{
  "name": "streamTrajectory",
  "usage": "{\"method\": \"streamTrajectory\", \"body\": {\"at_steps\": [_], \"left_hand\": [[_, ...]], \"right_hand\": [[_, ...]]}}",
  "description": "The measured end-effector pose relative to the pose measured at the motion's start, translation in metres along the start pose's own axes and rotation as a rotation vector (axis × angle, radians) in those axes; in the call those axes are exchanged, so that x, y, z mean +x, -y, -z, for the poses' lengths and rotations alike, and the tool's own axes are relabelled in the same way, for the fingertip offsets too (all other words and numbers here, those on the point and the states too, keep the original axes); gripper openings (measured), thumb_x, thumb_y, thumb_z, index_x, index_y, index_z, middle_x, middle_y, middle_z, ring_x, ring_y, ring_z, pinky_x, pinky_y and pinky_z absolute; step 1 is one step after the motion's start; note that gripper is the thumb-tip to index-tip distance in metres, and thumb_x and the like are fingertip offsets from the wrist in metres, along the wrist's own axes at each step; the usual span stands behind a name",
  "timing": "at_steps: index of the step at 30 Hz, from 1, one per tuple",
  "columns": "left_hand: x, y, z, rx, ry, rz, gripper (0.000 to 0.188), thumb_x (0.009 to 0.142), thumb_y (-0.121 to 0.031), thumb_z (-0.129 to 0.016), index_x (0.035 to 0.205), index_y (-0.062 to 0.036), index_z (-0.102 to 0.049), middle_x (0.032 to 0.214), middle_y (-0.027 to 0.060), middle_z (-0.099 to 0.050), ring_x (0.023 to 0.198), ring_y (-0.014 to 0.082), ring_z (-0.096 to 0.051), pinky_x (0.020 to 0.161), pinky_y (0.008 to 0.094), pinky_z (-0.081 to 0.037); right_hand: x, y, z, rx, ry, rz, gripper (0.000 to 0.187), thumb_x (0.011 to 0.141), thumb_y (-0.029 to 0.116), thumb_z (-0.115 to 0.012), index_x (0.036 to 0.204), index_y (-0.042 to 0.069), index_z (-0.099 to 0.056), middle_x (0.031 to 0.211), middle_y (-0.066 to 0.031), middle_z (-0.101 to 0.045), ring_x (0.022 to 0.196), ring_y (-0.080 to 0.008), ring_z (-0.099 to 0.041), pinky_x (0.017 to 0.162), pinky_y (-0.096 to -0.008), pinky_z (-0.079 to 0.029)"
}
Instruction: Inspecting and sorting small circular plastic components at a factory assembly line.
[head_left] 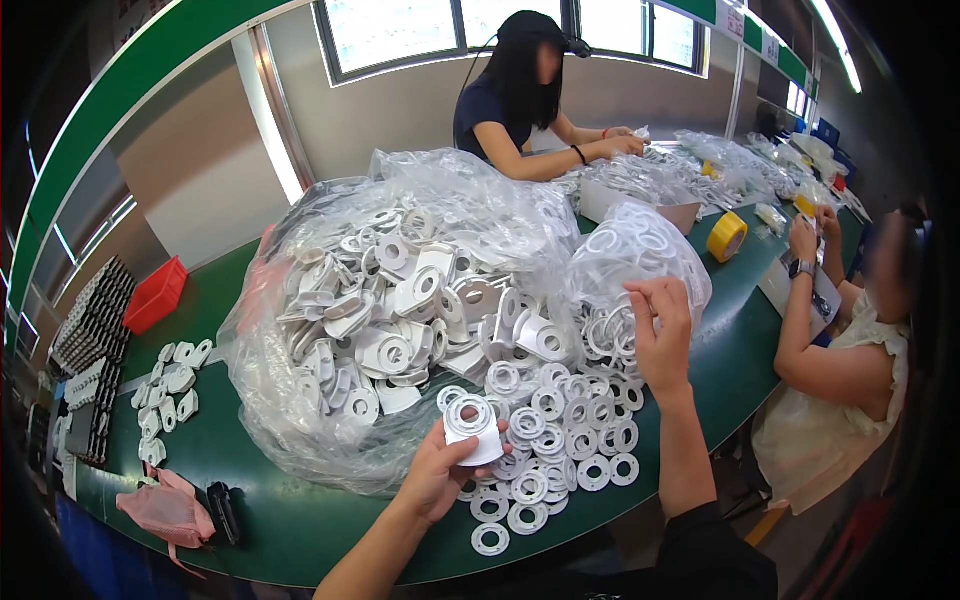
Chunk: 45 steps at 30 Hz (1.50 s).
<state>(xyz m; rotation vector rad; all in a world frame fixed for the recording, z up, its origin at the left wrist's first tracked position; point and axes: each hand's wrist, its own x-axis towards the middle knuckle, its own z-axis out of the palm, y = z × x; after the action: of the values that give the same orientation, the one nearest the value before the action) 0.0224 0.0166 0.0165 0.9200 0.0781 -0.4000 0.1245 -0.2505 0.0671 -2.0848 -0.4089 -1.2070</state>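
My left hand (440, 468) grips a white plastic bracket (474, 428) with a round, ringed opening, held up over the front of the table. To its right, my right hand (662, 335) is raised with bent fingers drawn in toward the thumb. Whether anything sits between those fingertips cannot be made out. Behind that hand a clear bag of white rings (640, 250) spills onto the table, and many loose flat white rings (548, 403) lie between my hands. A large open plastic bag (250, 330) beyond my left hand is heaped with similar white brackets (385, 352).
Finished-looking white pieces (180, 380) lie on the green table (290, 525) at left, near stacked dark trays (95, 315) and a red bin (157, 295). A pink pouch (168, 512) rests in front. Yellow tape (727, 237) stands at right. Two people work across and beside me.
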Motion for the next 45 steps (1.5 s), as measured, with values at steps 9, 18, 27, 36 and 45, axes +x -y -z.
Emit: {"method": "streamTrajectory", "body": {"at_steps": [9, 18, 27, 36, 45], "left_hand": [[-0.001, -0.003, -0.005, 0.006, 0.010, -0.020, 0.039, 0.087, -0.001, -0.045, 0.125, -0.0046, -0.035, 0.117, 0.0174, -0.055, 0.094, 0.0244, -0.061, 0.056, 0.0246, -0.044], [-0.002, -0.002, -0.006, 0.024, 0.014, -0.021, 0.039, 0.087, -0.002, -0.046, 0.124, -0.0050, -0.036, 0.116, 0.0162, -0.056, 0.094, 0.0232, -0.061, 0.057, 0.0239, -0.044], [-0.002, -0.001, -0.003, 0.026, 0.026, -0.030, 0.045, 0.084, 0.003, -0.046, 0.127, -0.0045, -0.035, 0.121, 0.0167, -0.053, 0.101, 0.0238, -0.060, 0.063, 0.0244, -0.050], [-0.003, 0.000, -0.007, 0.005, 0.035, 0.008, 0.051, 0.082, 0.004, -0.046, 0.130, -0.0031, -0.031, 0.124, 0.0219, -0.050, 0.105, 0.0309, -0.058, 0.059, 0.0263, -0.050], [-0.002, 0.002, -0.007, 0.081, 0.057, -0.007, 0.053, 0.081, 0.001, -0.050, 0.130, -0.0045, -0.031, 0.121, 0.0211, -0.053, 0.101, 0.0300, -0.060, 0.059, 0.0268, -0.050]], "right_hand": [[-0.013, -0.019, 0.001, 0.049, 0.262, -0.084, 0.020, 0.076, -0.001, -0.065, 0.095, 0.003, -0.067, 0.078, -0.0084, -0.059, 0.068, -0.0180, -0.056, 0.061, -0.0256, -0.044], [-0.007, -0.014, -0.001, 0.410, 0.042, -0.524, 0.012, 0.082, 0.003, -0.064, 0.093, -0.002, -0.064, 0.086, -0.0014, -0.062, 0.071, -0.0065, -0.055, 0.063, -0.0182, -0.046], [-0.009, -0.023, -0.007, 0.614, -0.070, -0.575, 0.011, 0.082, 0.003, -0.064, 0.092, -0.002, -0.063, 0.083, -0.0042, -0.065, 0.073, -0.0077, -0.059, 0.064, -0.0214, -0.051], [-0.013, -0.032, -0.009, 0.930, -0.105, -0.807, 0.008, 0.086, 0.010, -0.062, 0.088, 0.002, -0.062, 0.089, -0.0041, -0.064, 0.075, -0.0093, -0.059, 0.068, -0.0222, -0.050], [-0.031, 0.019, -0.016, 0.692, 0.415, -0.318, 0.028, 0.086, -0.002, -0.053, 0.113, 0.005, -0.060, 0.085, -0.0038, -0.061, 0.070, -0.0116, -0.055, 0.062, -0.0228, -0.045]]}}
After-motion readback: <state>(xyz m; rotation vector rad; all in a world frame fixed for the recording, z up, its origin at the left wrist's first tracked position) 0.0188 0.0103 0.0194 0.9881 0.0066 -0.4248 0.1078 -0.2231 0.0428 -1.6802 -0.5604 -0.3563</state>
